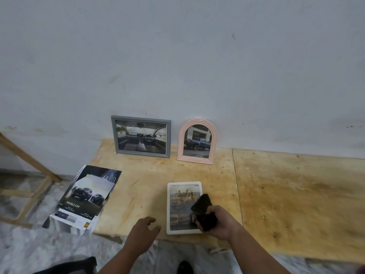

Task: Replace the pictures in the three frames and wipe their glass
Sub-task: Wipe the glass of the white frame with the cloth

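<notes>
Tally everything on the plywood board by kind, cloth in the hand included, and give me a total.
Picture frames: 3, namely the grey frame and the pink arched frame leaning on the wall, and the white frame lying flat.
Brochures: 1, the car brochure overhanging the board's left edge.
Cloths: 1, the dark cloth held in the right hand.
Total: 5

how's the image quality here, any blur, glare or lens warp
Head view: soft, flat light with no hard shadows; the wide lens bows the plywood table edge; the left hand and the brochure look slightly smeared; the grey frame and pink arched frame are fairly sharp, with no strong glare on their glass.
</notes>
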Demonstrator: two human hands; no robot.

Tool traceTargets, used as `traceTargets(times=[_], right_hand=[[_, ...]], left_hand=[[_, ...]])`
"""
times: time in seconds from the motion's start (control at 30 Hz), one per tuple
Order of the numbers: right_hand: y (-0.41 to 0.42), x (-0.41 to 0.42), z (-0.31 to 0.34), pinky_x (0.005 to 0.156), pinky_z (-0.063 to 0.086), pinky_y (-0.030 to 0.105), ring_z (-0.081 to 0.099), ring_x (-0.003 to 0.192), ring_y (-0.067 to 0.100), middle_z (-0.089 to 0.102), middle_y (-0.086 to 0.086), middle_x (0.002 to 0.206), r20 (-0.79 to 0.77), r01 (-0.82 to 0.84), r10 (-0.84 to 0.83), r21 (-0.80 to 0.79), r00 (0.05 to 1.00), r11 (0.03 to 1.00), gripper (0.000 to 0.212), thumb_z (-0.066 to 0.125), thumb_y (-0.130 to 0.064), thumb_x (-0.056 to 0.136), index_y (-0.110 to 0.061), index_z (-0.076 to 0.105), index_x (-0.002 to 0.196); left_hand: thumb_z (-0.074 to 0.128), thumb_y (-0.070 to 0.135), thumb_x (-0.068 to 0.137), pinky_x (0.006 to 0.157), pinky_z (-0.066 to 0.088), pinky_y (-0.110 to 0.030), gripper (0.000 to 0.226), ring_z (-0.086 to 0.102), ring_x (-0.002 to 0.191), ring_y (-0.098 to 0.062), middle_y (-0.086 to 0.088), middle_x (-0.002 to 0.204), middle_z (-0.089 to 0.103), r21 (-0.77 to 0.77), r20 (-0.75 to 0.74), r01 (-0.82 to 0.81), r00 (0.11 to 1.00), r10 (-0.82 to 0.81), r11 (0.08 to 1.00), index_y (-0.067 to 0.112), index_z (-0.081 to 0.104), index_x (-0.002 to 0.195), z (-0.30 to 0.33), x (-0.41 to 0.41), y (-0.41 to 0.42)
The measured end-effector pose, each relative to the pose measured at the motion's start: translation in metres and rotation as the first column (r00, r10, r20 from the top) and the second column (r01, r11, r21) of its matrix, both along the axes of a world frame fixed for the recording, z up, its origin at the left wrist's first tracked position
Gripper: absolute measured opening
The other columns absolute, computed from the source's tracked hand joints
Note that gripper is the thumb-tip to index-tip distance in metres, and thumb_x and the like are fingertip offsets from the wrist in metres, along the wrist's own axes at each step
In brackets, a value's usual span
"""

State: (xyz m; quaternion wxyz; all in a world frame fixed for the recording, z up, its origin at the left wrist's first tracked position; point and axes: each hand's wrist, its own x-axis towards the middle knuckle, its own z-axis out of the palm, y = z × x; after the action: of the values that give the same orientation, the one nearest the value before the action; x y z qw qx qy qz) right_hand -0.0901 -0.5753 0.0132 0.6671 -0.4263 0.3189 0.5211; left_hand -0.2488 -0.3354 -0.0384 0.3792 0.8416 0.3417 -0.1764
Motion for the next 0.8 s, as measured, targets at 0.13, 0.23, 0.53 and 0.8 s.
traceTargets(times=[0.13,0.23,0.53,0.8], right_hand=[[0.003,-0.014,0.011,0.069,0.047,0.036,0.062,0.087,0.035,0.060,0.031,0.105,0.094,-0.028,0.031,-0.035,0.995,0.999,0.033,0.044,0.004,0.091,0.000,0.048,0.123],[0.005,-0.031,0.009,0.058,0.048,0.033,0.061,0.081,0.032,0.060,0.028,0.104,0.143,-0.038,0.052,-0.098,0.988,0.994,0.041,0.047,0.003,0.086,0.002,0.048,0.128],[0.013,-0.096,-0.002,0.057,0.054,0.048,0.058,0.065,0.036,0.051,0.020,0.082,0.137,0.034,-0.027,-0.049,0.990,0.998,0.032,0.046,0.007,0.069,0.001,0.044,0.100],[0.012,-0.137,0.008,0.047,0.046,0.031,0.052,0.059,0.026,0.055,0.017,0.075,0.174,0.074,-0.055,-0.102,0.983,0.992,0.036,0.050,-0.002,0.069,0.002,0.047,0.105]], left_hand=[[0.065,0.048,0.098,0.090,0.043,-0.025,0.046,0.060,0.121,-0.017,-0.002,0.136,0.058,0.002,0.027,0.044,0.999,-0.044,0.999,0.025,0.059,0.137,0.005,-0.005,0.005],[0.066,0.049,0.097,0.090,0.044,-0.025,0.046,0.061,0.117,-0.017,-0.002,0.133,0.059,-0.010,0.047,0.079,0.996,-0.079,0.997,0.025,0.060,0.136,0.006,-0.011,0.009],[0.068,0.042,0.096,0.087,0.039,-0.020,0.038,0.055,0.103,-0.009,0.003,0.128,0.056,-0.015,0.076,0.157,0.985,-0.155,0.988,0.031,0.059,0.132,-0.001,-0.064,0.019],[0.073,0.034,0.095,0.100,0.046,-0.025,0.033,0.060,0.121,-0.016,-0.001,0.131,0.064,-0.076,0.136,0.165,0.979,-0.154,0.983,0.025,0.065,0.125,-0.009,-0.105,0.023]])
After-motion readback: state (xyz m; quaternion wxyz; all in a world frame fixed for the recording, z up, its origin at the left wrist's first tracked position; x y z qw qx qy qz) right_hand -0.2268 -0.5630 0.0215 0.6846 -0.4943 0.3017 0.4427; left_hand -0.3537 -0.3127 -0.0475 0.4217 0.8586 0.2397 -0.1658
